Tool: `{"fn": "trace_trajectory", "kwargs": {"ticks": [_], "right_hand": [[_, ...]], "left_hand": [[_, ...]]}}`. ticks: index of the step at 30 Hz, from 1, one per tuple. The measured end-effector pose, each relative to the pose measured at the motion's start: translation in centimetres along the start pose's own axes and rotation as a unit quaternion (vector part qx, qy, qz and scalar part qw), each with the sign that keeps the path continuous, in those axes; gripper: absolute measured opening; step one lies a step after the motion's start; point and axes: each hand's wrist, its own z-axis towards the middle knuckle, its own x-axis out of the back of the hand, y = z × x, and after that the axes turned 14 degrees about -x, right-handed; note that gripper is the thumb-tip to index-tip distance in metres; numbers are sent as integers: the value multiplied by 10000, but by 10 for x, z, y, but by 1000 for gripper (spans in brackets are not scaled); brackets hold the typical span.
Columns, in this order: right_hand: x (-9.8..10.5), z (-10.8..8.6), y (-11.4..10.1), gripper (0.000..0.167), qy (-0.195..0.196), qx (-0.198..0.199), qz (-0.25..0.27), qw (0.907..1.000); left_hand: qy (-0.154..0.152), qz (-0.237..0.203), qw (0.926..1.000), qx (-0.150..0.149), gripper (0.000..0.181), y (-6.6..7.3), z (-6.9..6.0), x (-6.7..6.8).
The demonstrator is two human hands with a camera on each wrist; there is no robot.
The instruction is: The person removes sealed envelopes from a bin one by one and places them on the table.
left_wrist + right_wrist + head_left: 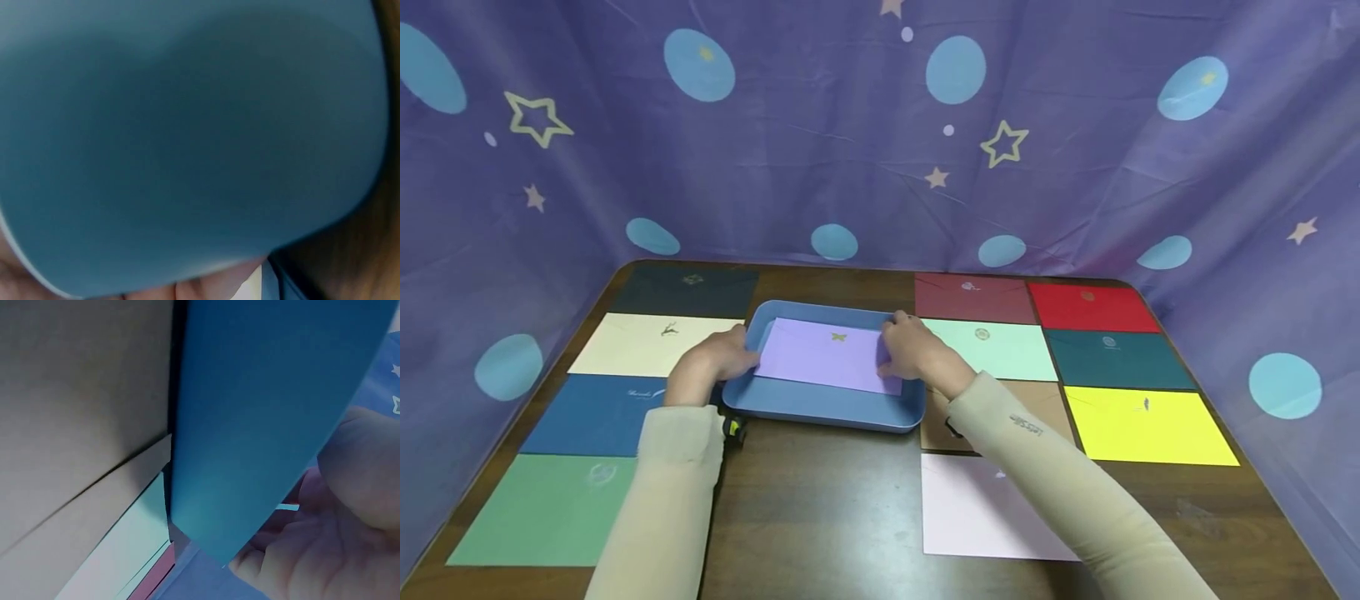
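Observation:
In the head view, a blue tray (820,407) stands at the middle of the table. A lavender envelope (820,358) with a gold butterfly emblem lies in it, tilted slightly. My left hand (713,358) reaches over the tray's left rim and holds the envelope's left edge. On the other side, my right hand (917,348) holds the right edge, its thumb on top of the paper. The tray wall (206,144) fills most of the left wrist view and hides most of the left fingers. In the right wrist view, the right fingers (294,550) pass over the tray rim.
Left of the tray lie dark, cream (625,343), blue (587,414) and green envelopes (542,508). To the right are maroon, red (1097,308), mint (1000,354), teal, yellow (1150,429), brown and pale pink envelopes (985,517). A purple patterned curtain (850,125) surrounds the wooden table.

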Motion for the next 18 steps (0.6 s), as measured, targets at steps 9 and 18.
{"fn": "trace_trajectory", "kwargs": {"ticks": [9, 18], "right_hand": [[3, 3, 1, 88, -367, -197, 104, 9991], [4, 2, 1, 105, -555, -151, -6, 9983]], "left_hand": [[9, 13, 10000, 51, 72, -1, 0, -1], [-31, 22, 10000, 10, 71, -2, 1, 0]]}}
